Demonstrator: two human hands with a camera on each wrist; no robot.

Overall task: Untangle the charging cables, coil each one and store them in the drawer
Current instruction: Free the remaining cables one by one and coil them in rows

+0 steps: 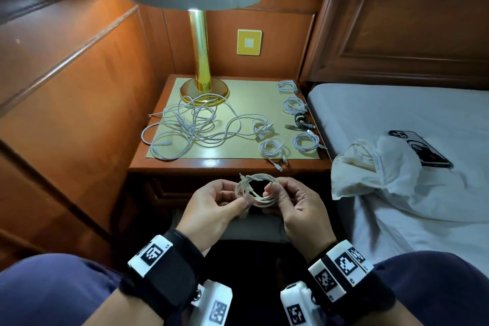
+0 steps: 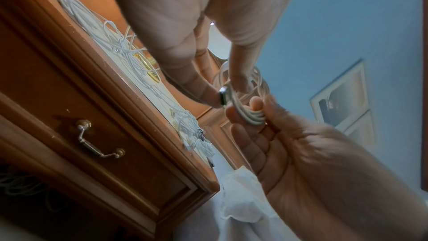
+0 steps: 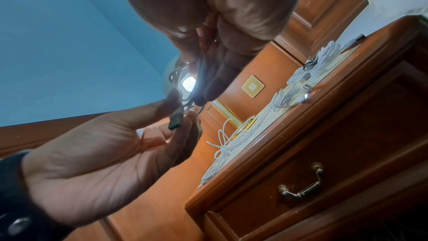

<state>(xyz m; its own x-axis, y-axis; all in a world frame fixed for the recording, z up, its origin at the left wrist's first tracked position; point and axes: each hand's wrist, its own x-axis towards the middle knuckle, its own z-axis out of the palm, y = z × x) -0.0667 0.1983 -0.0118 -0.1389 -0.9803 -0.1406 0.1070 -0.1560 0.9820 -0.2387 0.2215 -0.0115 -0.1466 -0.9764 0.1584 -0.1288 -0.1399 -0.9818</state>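
Left hand (image 1: 211,209) and right hand (image 1: 296,206) both pinch one coiled white cable (image 1: 258,189), held in front of the shut drawer (image 2: 97,142). On the nightstand (image 1: 169,164): tangled white cables (image 1: 190,124) left, six coiled cables (image 1: 293,119) right, by the lamp (image 1: 201,61).

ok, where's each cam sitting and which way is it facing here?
Head: worn on the head, looks down at the nightstand, both hands and the thighs.
Left wrist: under the left hand, looks up along it at the coiled cable, right hand and closed drawer.
Right wrist: under the right hand, looks up at the left hand, lamp light and drawer.
Shared: both hands on the coil.
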